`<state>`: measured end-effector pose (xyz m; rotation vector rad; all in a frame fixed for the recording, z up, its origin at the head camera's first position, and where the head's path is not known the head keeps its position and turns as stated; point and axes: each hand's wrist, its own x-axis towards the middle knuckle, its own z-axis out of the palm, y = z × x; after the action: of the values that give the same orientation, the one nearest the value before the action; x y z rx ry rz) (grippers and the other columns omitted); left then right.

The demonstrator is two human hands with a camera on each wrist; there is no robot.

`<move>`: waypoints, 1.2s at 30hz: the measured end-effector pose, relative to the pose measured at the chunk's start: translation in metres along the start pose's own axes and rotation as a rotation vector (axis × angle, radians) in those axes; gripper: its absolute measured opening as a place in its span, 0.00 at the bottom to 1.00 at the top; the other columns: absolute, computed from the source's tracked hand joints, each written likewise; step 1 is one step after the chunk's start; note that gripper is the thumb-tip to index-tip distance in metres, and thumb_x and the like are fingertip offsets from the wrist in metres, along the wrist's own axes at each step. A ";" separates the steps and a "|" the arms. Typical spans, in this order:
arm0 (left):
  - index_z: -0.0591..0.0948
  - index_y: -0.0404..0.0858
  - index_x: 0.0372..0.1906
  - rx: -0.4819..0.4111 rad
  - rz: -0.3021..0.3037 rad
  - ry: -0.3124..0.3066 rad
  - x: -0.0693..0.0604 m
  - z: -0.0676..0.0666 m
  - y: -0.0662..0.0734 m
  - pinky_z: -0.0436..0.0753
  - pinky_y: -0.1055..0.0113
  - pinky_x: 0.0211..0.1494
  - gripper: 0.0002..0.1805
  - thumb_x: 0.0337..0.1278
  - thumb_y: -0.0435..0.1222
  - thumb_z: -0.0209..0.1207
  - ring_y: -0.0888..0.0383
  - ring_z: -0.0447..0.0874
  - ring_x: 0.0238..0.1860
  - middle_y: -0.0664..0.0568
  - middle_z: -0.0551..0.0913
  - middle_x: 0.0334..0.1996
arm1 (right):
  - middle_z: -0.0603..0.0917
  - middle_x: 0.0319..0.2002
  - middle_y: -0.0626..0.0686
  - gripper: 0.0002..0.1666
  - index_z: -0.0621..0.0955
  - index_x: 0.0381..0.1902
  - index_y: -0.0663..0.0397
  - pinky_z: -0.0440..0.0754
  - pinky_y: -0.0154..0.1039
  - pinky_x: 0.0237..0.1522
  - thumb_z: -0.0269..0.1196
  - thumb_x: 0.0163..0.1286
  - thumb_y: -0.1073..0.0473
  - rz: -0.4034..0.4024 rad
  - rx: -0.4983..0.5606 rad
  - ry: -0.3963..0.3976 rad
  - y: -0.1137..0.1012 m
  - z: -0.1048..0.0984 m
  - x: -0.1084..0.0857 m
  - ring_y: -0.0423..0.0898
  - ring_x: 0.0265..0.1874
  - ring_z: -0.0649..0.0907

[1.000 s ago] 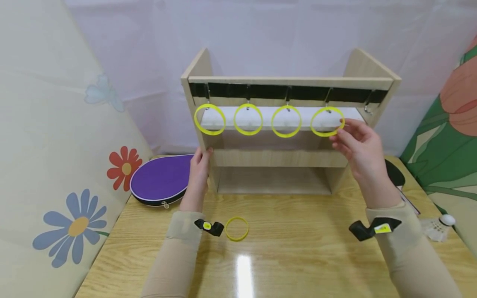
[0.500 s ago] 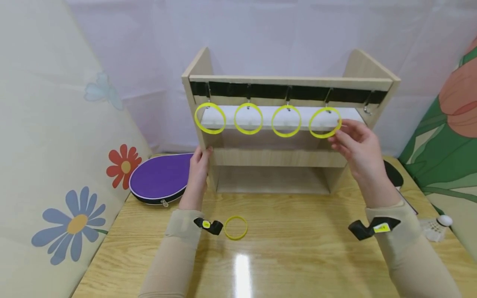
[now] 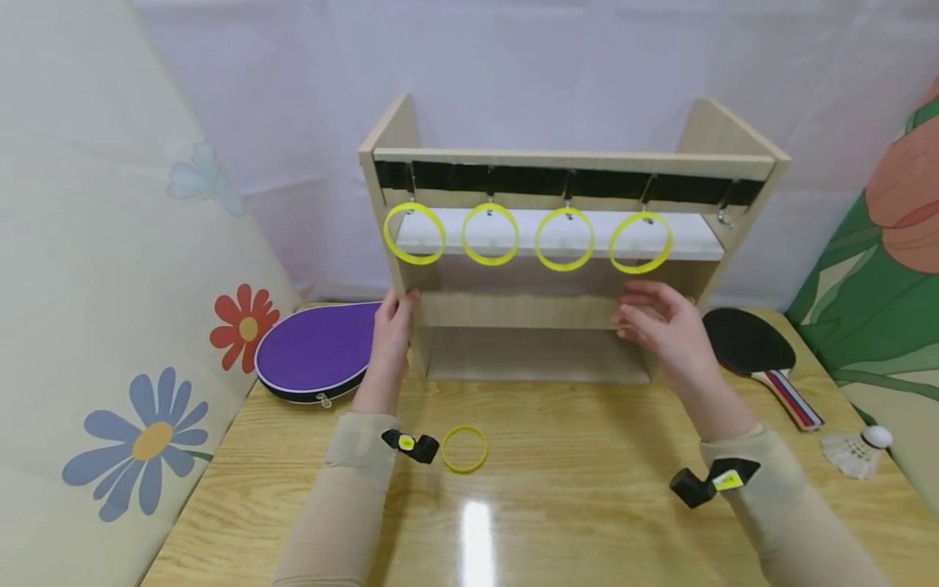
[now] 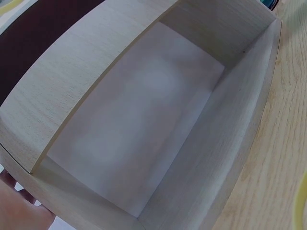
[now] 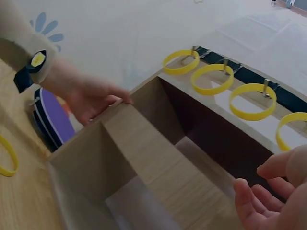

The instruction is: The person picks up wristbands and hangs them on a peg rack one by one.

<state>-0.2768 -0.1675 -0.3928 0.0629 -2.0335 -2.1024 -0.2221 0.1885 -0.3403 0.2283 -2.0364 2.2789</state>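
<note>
Several yellow rings hang in a row from hooks on the black strip (image 3: 455, 177) of a small wooden shelf unit (image 3: 513, 311). The rightmost of them, a yellow ring (image 3: 637, 270), is just above my right hand (image 3: 663, 326), whose loosely bent fingers hold nothing. On the far right end, a hook (image 3: 724, 218) bears no ring. My left hand (image 3: 392, 334) grips the unit's left side panel, its thumb on the front edge in the right wrist view; the other fingers are partly hidden. Another yellow ring (image 3: 464, 470) lies on the table near the left wrist.
A purple oval zip case (image 3: 319, 346) lies left of the unit. To the right are a black table-tennis bat (image 3: 748, 341) and a white shuttlecock (image 3: 854, 454). A pale cloth (image 3: 550, 65) hangs behind; floral panels flank the wooden table (image 3: 572, 489).
My right hand has let go of the rightmost hanging ring and moved down and left, uncovering the bat. That ring stays on its hook. The left hand keeps its place.
</note>
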 end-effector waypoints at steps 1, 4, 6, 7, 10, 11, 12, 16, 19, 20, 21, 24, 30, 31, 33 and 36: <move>0.72 0.41 0.65 0.001 0.001 0.000 0.000 0.000 0.000 0.74 0.63 0.52 0.21 0.73 0.42 0.47 0.62 0.77 0.44 0.57 0.77 0.44 | 0.81 0.40 0.47 0.18 0.72 0.57 0.62 0.84 0.30 0.38 0.58 0.71 0.69 0.011 -0.004 -0.008 0.003 0.002 -0.001 0.38 0.34 0.86; 0.72 0.41 0.65 -0.001 0.003 0.003 0.000 0.001 0.001 0.75 0.64 0.52 0.21 0.73 0.41 0.47 0.62 0.77 0.43 0.56 0.78 0.44 | 0.80 0.41 0.46 0.23 0.68 0.62 0.70 0.84 0.30 0.38 0.57 0.71 0.71 0.047 -0.030 -0.029 0.011 0.008 -0.004 0.37 0.34 0.86; 0.72 0.40 0.65 0.003 0.006 0.003 0.000 0.001 0.001 0.74 0.64 0.51 0.21 0.73 0.41 0.47 0.62 0.77 0.43 0.55 0.77 0.45 | 0.80 0.41 0.45 0.26 0.65 0.64 0.73 0.84 0.30 0.39 0.56 0.71 0.71 0.065 -0.057 -0.045 0.015 0.012 -0.006 0.36 0.34 0.85; 0.72 0.40 0.65 0.003 0.009 0.006 0.001 0.001 0.001 0.75 0.64 0.51 0.21 0.73 0.41 0.47 0.62 0.77 0.43 0.54 0.78 0.45 | 0.80 0.41 0.44 0.27 0.65 0.65 0.74 0.84 0.30 0.39 0.56 0.71 0.70 0.073 -0.070 -0.052 0.017 0.014 -0.008 0.36 0.35 0.85; 0.72 0.41 0.65 0.008 0.009 0.002 0.001 0.001 0.001 0.74 0.64 0.52 0.21 0.73 0.41 0.47 0.61 0.76 0.44 0.52 0.77 0.47 | 0.81 0.40 0.42 0.28 0.65 0.66 0.74 0.84 0.32 0.41 0.56 0.71 0.70 0.087 -0.110 -0.077 0.024 0.020 -0.012 0.35 0.35 0.85; 0.72 0.42 0.66 0.008 0.008 0.000 0.001 0.001 0.001 0.74 0.63 0.52 0.21 0.73 0.42 0.47 0.61 0.76 0.45 0.51 0.77 0.48 | 0.81 0.40 0.41 0.28 0.65 0.66 0.74 0.84 0.32 0.41 0.56 0.71 0.70 0.091 -0.120 -0.085 0.026 0.022 -0.013 0.35 0.36 0.85; 0.72 0.42 0.66 0.009 0.008 -0.002 0.001 0.001 0.001 0.74 0.63 0.52 0.21 0.74 0.42 0.46 0.61 0.76 0.45 0.50 0.77 0.49 | 0.81 0.40 0.40 0.27 0.65 0.66 0.73 0.84 0.32 0.42 0.56 0.71 0.70 0.095 -0.129 -0.093 0.028 0.023 -0.014 0.35 0.36 0.84; 0.71 0.42 0.67 0.005 0.009 -0.003 0.001 0.001 0.001 0.73 0.63 0.53 0.22 0.73 0.42 0.46 0.60 0.75 0.46 0.47 0.76 0.51 | 0.81 0.40 0.41 0.26 0.67 0.64 0.74 0.84 0.33 0.41 0.56 0.71 0.71 0.104 -0.139 -0.118 0.040 0.031 -0.017 0.35 0.35 0.84; 0.72 0.42 0.66 0.004 0.005 0.003 0.001 0.001 0.000 0.74 0.63 0.52 0.21 0.73 0.42 0.47 0.60 0.76 0.45 0.49 0.77 0.49 | 0.80 0.40 0.42 0.25 0.67 0.63 0.75 0.84 0.34 0.39 0.56 0.70 0.73 0.104 -0.128 -0.135 0.050 0.037 -0.019 0.36 0.34 0.84; 0.72 0.41 0.66 0.002 0.003 0.006 0.001 0.001 0.000 0.74 0.63 0.52 0.21 0.73 0.42 0.47 0.60 0.76 0.45 0.49 0.77 0.48 | 0.80 0.39 0.42 0.25 0.68 0.62 0.76 0.84 0.35 0.39 0.56 0.69 0.73 0.105 -0.122 -0.144 0.053 0.039 -0.020 0.37 0.34 0.84; 0.72 0.41 0.65 0.002 0.002 0.007 0.001 0.001 0.000 0.74 0.64 0.52 0.21 0.73 0.42 0.47 0.60 0.76 0.45 0.50 0.77 0.48 | 0.80 0.39 0.43 0.24 0.68 0.62 0.76 0.84 0.35 0.38 0.56 0.69 0.73 0.106 -0.117 -0.150 0.057 0.042 -0.021 0.37 0.33 0.84; 0.72 0.41 0.65 0.000 0.002 0.007 0.001 0.001 0.000 0.74 0.63 0.52 0.21 0.73 0.42 0.47 0.61 0.76 0.44 0.53 0.77 0.46 | 0.81 0.39 0.46 0.25 0.68 0.62 0.77 0.84 0.35 0.37 0.57 0.68 0.73 0.116 -0.118 -0.176 0.067 0.049 -0.024 0.37 0.33 0.84; 0.71 0.40 0.66 -0.002 0.009 -0.004 0.000 0.000 0.001 0.73 0.63 0.53 0.22 0.73 0.42 0.47 0.60 0.75 0.45 0.52 0.76 0.47 | 0.81 0.44 0.61 0.26 0.69 0.63 0.75 0.84 0.35 0.37 0.57 0.68 0.72 0.168 -0.157 -0.221 0.087 0.063 -0.030 0.40 0.34 0.85; 0.71 0.40 0.67 0.000 0.007 -0.004 0.000 -0.001 0.001 0.73 0.63 0.53 0.22 0.73 0.42 0.47 0.60 0.75 0.45 0.51 0.76 0.48 | 0.81 0.45 0.65 0.26 0.69 0.63 0.75 0.85 0.36 0.38 0.57 0.68 0.73 0.177 -0.159 -0.229 0.090 0.065 -0.031 0.41 0.34 0.85; 0.71 0.41 0.67 0.001 0.003 -0.005 -0.001 -0.001 0.001 0.73 0.63 0.53 0.22 0.74 0.42 0.47 0.60 0.75 0.46 0.51 0.76 0.48 | 0.79 0.48 0.72 0.26 0.68 0.63 0.75 0.85 0.37 0.38 0.57 0.68 0.73 0.194 -0.159 -0.252 0.096 0.068 -0.033 0.43 0.35 0.85; 0.71 0.42 0.67 0.005 -0.004 -0.006 -0.001 -0.001 0.000 0.73 0.63 0.53 0.22 0.74 0.42 0.46 0.59 0.75 0.47 0.51 0.76 0.49 | 0.75 0.52 0.78 0.27 0.67 0.64 0.76 0.85 0.40 0.40 0.56 0.68 0.72 0.219 -0.153 -0.290 0.105 0.073 -0.036 0.44 0.36 0.85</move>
<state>-0.2757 -0.1685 -0.3925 0.0620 -2.0435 -2.1021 -0.1986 0.1059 -0.4414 0.3598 -2.4812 2.3096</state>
